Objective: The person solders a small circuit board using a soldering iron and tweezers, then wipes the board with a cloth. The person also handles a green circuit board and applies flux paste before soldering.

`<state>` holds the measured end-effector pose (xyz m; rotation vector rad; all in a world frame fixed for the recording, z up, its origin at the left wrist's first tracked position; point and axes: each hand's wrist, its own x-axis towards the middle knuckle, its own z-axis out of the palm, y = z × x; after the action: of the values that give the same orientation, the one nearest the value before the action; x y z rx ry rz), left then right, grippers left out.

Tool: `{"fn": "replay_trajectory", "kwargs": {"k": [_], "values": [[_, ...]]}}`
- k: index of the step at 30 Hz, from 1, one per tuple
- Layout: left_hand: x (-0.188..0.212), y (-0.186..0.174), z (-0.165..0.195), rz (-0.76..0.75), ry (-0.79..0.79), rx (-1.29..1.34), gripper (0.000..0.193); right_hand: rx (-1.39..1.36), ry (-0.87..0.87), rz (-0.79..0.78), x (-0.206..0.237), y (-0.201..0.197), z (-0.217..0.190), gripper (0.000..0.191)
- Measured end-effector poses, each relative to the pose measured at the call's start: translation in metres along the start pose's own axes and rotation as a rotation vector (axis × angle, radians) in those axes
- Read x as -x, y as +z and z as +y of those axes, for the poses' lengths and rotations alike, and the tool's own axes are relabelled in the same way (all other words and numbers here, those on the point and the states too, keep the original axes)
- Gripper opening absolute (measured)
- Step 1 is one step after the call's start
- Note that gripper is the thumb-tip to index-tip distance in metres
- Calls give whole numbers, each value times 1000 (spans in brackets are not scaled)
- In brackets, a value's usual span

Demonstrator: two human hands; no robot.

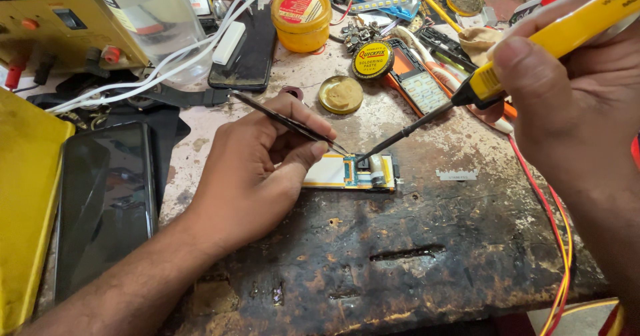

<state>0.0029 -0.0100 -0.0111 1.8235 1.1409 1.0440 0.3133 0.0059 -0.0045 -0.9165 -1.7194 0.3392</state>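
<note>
- My left hand (257, 169) pinches a pair of tweezers (287, 121) between thumb and fingers, its heel resting on the surface (427, 243). The tweezer tips meet the small circuit board (350, 174) at the same spot as the iron's tip.
- My right hand (573, 103) is wrapped tightly round the yellow soldering iron (533, 49), coming in from two o'clock. Its dark tip sits on the black part near the middle of the board.
- The board lies flat near the centre of the surface, just right of my left thumb. Only my left hand touches it, so a sideways nudge from the iron could slide it and smear the joint.
- If I dwell too long, I judge the heat could lift a pad or scorch the pale ribbon at the board's right end, which sits very close to the tip.
- The tweezers are metal and touch the hot spot; heat may creep up them toward my fingers, and a flinch would drag the part off.
- My right hand hovers unsupported, so a tremor could bridge neighbouring contacts.
- The red and yellow cables (557, 243) run down at four o'clock, under my right wrist; a snag there would jerk the iron.
- The open tin of paste (341, 94) at twelve o'clock and the dark phone (103, 203) at nine o'clock lie within a slip's reach of a hot tip.
</note>
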Motion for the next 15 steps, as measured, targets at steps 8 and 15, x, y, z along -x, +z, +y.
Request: {"fn": "replay_trajectory", "kwargs": {"k": [8, 15], "values": [[-2, -8, 0, 113, 95, -63, 13, -101, 45, 36, -3, -4, 5, 31], [2, -33, 17, 83, 333, -261, 24, -178, 140, 104, -11, -19, 41, 39]]}}
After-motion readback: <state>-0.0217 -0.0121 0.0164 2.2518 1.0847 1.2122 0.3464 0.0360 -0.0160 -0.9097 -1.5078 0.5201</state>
